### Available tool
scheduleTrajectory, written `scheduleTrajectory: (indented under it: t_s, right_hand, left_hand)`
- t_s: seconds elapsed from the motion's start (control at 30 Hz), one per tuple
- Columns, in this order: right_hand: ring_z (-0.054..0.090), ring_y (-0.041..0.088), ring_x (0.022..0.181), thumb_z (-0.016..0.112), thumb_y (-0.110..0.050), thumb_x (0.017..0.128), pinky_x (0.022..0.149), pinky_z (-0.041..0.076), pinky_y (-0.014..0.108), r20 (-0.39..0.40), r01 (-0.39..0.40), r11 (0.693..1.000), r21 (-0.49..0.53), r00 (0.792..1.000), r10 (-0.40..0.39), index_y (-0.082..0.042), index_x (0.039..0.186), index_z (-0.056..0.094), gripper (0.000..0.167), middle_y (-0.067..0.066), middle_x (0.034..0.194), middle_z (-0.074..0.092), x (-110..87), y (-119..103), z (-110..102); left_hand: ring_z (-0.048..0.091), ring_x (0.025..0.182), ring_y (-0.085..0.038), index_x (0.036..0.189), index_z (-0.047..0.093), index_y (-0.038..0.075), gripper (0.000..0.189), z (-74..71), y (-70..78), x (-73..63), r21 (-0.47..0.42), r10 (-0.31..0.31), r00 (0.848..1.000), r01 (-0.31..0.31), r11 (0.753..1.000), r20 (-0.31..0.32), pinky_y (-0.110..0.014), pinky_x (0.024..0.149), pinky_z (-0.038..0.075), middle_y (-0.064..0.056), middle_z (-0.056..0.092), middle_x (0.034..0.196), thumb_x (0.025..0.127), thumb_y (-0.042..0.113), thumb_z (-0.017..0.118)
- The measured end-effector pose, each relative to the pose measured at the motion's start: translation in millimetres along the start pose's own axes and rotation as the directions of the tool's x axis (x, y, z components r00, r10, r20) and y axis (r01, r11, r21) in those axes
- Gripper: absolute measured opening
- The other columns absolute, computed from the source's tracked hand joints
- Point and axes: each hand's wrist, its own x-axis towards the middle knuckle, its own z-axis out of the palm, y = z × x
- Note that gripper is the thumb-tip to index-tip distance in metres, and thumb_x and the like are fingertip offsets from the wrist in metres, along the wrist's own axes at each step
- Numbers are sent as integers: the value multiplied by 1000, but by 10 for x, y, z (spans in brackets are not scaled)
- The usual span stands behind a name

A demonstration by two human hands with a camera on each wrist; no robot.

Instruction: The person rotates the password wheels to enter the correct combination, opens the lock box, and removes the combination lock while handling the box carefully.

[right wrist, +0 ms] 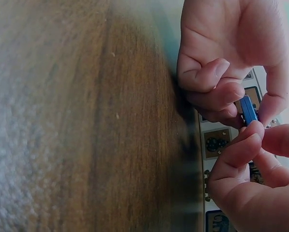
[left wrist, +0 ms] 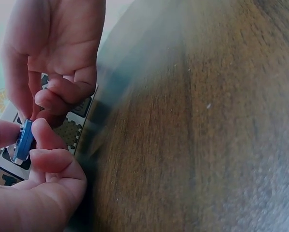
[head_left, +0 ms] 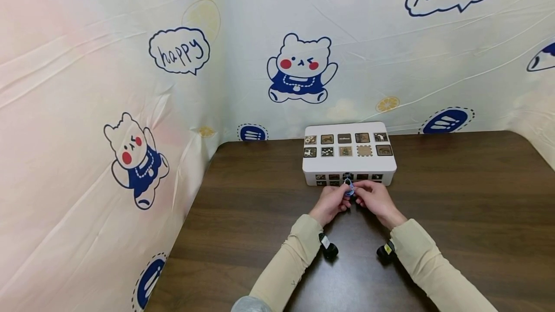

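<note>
A small blue padlock point(head_left: 349, 188) is held at the front of a white box point(head_left: 353, 167), just below the box's dark metal clasp point(head_left: 348, 176). My left hand point(head_left: 331, 202) pinches the padlock's body between thumb and fingers. From the other side my right hand point(head_left: 376, 200) pinches the padlock's end with thumb and forefinger. In the left wrist view, the blue padlock point(left wrist: 23, 142) stands on edge between both hands, with small dark parts along one side. Fingertips partly cover the padlock point(right wrist: 249, 110) in the right wrist view. Whether its shackle passes through the clasp, I cannot tell.
The box carries rows of small brown and black pictures on its lid and front. It stands near the back edge of a dark wooden table point(head_left: 459, 215). Behind and at the left hangs a pale printed curtain point(head_left: 243, 61).
</note>
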Motion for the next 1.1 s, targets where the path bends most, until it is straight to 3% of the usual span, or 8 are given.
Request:
scheduleTrajectory:
  t_s: [1.1]
  right_hand:
    - [56,5,63,51,-7,97,58,51,23,-1,-1,1000,-20,1000,1,11,120,58,30,4,79,62,20,0,10]
  left_hand:
    - [52,52,-7,84,66,5,14,-34,-8,23,15,-12,1000,12,1000,14,-17,46,38,1,56,69,88,16,58]
